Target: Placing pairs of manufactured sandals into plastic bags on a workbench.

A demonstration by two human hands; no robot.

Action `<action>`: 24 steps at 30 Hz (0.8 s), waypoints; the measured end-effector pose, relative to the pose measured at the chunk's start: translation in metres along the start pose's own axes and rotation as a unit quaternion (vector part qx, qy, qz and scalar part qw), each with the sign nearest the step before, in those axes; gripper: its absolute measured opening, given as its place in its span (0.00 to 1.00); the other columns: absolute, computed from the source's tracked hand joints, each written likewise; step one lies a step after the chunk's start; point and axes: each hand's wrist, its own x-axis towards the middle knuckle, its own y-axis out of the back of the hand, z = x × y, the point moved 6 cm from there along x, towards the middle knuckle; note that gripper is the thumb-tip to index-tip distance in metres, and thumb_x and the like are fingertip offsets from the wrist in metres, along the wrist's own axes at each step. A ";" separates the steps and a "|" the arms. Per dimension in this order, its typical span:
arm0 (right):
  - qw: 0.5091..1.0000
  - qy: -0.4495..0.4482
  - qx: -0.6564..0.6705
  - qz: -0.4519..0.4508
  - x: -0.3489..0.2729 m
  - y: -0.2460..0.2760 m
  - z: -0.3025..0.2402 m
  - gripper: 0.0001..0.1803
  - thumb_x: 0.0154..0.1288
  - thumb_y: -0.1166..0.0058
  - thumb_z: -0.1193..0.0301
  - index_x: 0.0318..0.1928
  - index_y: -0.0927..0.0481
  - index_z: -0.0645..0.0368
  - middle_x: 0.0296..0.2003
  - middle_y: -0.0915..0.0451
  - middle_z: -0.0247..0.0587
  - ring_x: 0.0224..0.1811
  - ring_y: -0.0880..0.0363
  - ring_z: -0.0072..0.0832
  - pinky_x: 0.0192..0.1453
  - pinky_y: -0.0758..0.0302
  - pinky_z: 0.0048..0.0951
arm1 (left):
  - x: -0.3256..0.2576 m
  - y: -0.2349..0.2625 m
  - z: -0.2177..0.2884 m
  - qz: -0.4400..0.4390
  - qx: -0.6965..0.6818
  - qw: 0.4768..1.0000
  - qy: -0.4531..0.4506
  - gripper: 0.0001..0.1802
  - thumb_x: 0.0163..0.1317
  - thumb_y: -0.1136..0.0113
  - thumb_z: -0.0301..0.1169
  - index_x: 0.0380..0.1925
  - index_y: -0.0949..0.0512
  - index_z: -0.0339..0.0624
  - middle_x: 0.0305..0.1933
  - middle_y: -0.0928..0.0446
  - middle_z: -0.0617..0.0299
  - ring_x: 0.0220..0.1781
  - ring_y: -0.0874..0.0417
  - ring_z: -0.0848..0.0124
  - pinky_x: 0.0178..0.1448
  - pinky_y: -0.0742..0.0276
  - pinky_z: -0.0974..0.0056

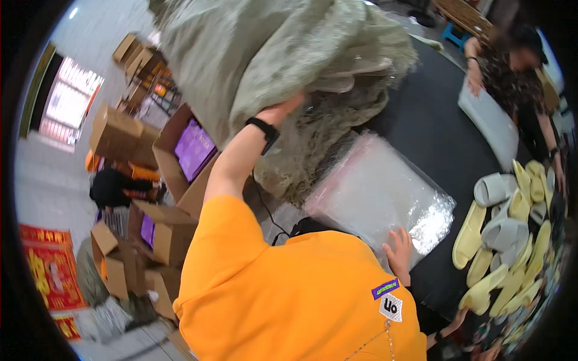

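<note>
My left hand (285,111), a black band on its wrist, reaches up to the mouth of a large grey-green woven sack (241,54). Its fingers go under the sack's edge and are hidden there, so their grip does not show. Pale clear-plastic-wrapped pieces (340,83) show in the sack's opening. Lower right, my right hand (399,254) lies with fingers spread on a stack of clear plastic bags (379,186), some with a pinkish edge. The stack rests on a dark table (421,114).
Yellow slippers (469,234) and grey slippers (506,231) pile up at the right. Across the table a person (512,78) handles a translucent white bag (490,120). Another person's hand (456,322) is at lower right. Open cardboard boxes (168,231), some with purple packages (194,149), stand left.
</note>
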 end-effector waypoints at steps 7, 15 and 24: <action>0.999 -0.024 -0.004 -0.039 0.004 0.000 0.006 0.24 0.51 0.43 0.65 0.51 0.27 0.54 0.59 0.38 0.49 0.62 0.46 0.49 0.65 0.49 0.47 | 0.027 0.028 0.087 -0.074 0.099 0.990 -0.063 0.19 0.64 0.57 0.39 0.49 0.27 0.41 0.55 0.30 0.54 0.54 0.28 0.59 0.54 0.32 0.53; 0.999 -0.018 0.000 -0.048 0.003 0.001 0.014 0.24 0.51 0.43 0.66 0.51 0.27 0.55 0.59 0.39 0.50 0.63 0.46 0.48 0.65 0.50 0.46 | 0.065 0.030 0.140 -0.041 0.030 0.962 -0.268 0.20 0.66 0.59 0.44 0.51 0.28 0.47 0.56 0.31 0.57 0.54 0.29 0.59 0.52 0.32 0.50; 0.999 -0.008 -0.011 -0.044 0.009 -0.007 0.010 0.24 0.52 0.43 0.67 0.51 0.28 0.57 0.57 0.37 0.50 0.61 0.44 0.48 0.64 0.48 0.46 | 0.035 -0.031 -0.015 -0.057 -0.113 0.992 0.013 0.18 0.63 0.54 0.37 0.50 0.29 0.42 0.51 0.27 0.57 0.50 0.26 0.60 0.53 0.31 0.53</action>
